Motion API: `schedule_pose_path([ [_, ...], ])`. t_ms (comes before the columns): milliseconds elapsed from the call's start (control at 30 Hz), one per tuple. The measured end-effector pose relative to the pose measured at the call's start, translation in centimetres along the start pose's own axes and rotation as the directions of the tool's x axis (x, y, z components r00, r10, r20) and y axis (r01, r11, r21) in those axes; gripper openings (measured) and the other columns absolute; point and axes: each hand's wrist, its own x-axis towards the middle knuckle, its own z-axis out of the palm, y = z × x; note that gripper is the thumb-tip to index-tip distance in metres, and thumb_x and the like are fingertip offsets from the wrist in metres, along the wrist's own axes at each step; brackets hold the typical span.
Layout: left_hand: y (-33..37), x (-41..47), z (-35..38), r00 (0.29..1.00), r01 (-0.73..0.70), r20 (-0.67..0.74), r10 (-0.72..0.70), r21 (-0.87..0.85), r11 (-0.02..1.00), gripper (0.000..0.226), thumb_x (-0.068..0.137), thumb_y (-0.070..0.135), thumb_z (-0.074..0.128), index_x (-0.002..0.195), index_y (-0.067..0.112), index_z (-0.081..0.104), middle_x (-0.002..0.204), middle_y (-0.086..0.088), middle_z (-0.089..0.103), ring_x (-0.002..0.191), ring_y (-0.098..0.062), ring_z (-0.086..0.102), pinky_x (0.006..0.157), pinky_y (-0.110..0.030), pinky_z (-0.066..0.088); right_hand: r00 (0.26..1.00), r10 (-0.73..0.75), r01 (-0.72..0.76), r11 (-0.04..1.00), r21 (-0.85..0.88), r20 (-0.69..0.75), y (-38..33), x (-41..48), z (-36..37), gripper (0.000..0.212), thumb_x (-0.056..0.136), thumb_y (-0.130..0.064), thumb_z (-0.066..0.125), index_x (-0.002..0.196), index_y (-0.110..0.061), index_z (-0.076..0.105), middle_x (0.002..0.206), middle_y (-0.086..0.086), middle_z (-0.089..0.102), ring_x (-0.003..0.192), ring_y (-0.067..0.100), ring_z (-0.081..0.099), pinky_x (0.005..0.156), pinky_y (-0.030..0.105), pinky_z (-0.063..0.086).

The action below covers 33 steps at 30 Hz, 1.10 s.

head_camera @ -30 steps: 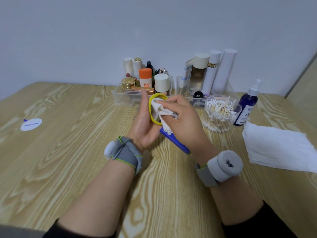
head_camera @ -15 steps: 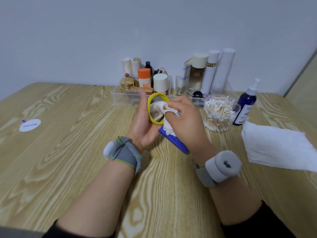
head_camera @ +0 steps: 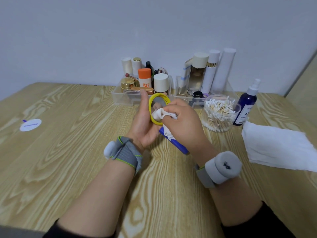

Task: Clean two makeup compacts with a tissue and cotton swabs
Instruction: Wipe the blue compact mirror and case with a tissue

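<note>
My left hand (head_camera: pixel 143 122) holds an open compact upright above the table. Its yellow-rimmed mirror lid (head_camera: pixel 158 102) faces me and its blue base (head_camera: pixel 178 145) slants down to the right beneath my right wrist. My right hand (head_camera: pixel 184 124) pinches a crumpled white tissue (head_camera: pixel 161 114) and presses it against the lower part of the mirror. A clear jar of cotton swabs (head_camera: pixel 218 112) stands just right of my right hand. I see no second compact that I can tell apart.
Two clear organisers (head_camera: pixel 120 98) full of cosmetic bottles and tubes line the wall behind my hands. A blue spray bottle (head_camera: pixel 246 107) stands right of the swab jar. Folded white tissues (head_camera: pixel 276 146) lie at the right. A round white sticker (head_camera: pixel 30 124) lies far left.
The tissue in my right hand has slid from the upper part of the mirror down to its lower part, baring the top of the glass. The left hand has kept the compact still.
</note>
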Motion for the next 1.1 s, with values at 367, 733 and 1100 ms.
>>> schedule_pose_path([
  [367,-0.1,0.1,-0.3,0.997,0.033,0.073,-0.031,-0.028,0.999,0.074,0.087,0.075,0.036,0.107,0.008,0.059,0.107,-0.015,0.059,0.104,-0.032,0.061,0.093,-0.043,0.053,0.998,-0.065,0.065,0.998,-0.026,-0.017,0.1,-0.1,0.3,0.021,0.084,-0.011,0.055,0.086,-0.022,0.073,0.091,-0.013,0.053,0.085,0.012,0.056,0.074,0.03,0.046],
  [733,-0.1,-0.1,0.0,0.997,-0.023,0.067,0.025,-0.02,1.0,0.085,0.09,0.074,0.026,0.131,0.005,0.055,0.123,-0.021,0.061,0.12,-0.034,0.057,0.109,-0.047,0.039,0.984,-0.152,0.146,0.987,-0.065,-0.095,-0.1,-0.1,0.4,0.035,0.089,-0.022,0.056,0.121,-0.032,0.064,0.108,-0.01,0.051,0.101,0.013,0.056,0.083,0.042,0.051],
  [1100,-0.3,-0.3,0.5,0.986,-0.147,-0.055,0.156,0.141,0.979,0.068,0.094,0.065,0.031,0.117,0.01,0.062,0.106,-0.013,0.069,0.105,-0.024,0.066,0.087,-0.035,0.054,0.995,-0.018,-0.013,0.955,-0.296,-0.099,-0.7,-0.1,-0.2,0.037,0.088,-0.012,0.051,0.122,-0.021,0.064,0.102,0.002,0.049,0.088,0.019,0.054,0.075,0.035,0.046],
])
